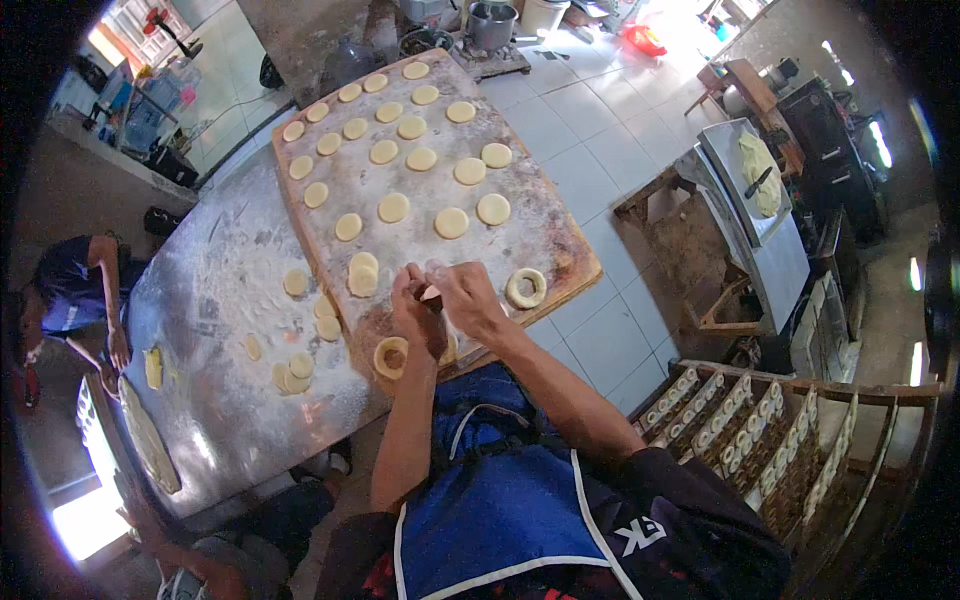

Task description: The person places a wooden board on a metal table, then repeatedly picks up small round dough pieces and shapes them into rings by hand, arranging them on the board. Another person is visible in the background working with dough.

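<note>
holding left hand (418, 312) and right hand (470, 302) together above the near end of a floury wooden board (540, 230), with fingers (449, 281) bent inward; cannot tell whether clenched or grasping dough. can see a dough ring (541, 288) just right of the right hand, another ring (380, 358) nearer and left of the left hand, and flat dough rounds (451, 222) spread across the board's far part. can see more rounds (295, 283) on the metal table (215, 290) to the left, and a rack (880, 397) of rings at near right.

Flour-dusted wooden board (535, 212), flat dough rounds (412, 127) in loose rows (two overlapping), a dough ring (541, 289) toward the near right.
</note>
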`<state>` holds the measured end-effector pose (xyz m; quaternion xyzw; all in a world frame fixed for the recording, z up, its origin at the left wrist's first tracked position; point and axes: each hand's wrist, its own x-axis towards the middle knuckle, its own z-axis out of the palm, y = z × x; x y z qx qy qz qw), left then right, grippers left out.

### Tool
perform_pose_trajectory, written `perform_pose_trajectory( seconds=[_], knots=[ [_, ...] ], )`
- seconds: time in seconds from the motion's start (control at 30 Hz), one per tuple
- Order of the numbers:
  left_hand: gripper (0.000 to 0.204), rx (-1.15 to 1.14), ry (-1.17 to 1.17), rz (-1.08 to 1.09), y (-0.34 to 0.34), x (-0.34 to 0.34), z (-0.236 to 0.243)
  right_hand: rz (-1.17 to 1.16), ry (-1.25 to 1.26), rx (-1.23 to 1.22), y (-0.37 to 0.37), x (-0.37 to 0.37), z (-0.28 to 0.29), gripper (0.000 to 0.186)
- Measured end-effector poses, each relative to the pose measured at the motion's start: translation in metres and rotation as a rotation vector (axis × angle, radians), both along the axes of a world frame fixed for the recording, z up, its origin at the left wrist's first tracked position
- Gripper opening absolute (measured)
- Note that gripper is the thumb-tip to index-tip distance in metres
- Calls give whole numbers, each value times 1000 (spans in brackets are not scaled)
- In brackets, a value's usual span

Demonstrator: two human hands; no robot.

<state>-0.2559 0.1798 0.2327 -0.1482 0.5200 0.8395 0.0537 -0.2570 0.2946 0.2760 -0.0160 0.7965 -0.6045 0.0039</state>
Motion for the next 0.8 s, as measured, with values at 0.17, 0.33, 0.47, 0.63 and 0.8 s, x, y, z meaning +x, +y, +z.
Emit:
perform_pose_trajectory(
  seconds=[0.17, 0.33, 0.47, 0.63, 0.8],
  knots=[
    [41, -465, 4, -167, 50, -3, -8, 17, 7, 118, 52, 3, 3, 57],
    [34, -365, 78, -171, 88, -18, -11, -57, 93, -80, 90, 1, -1, 55],
    [31, -1048, 786, 92, 112, -23, 5, -9, 60, 204, 113, -2, -6, 61],
    [40, -1009, 447, -338, 135, -16, 16, -61, 109, 160, 143, 9, -28, 68],
    [48, -313, 290, -258, 162, -14, -1, -318, 580, 272, 157, 24, -46, 40]
  ],
)
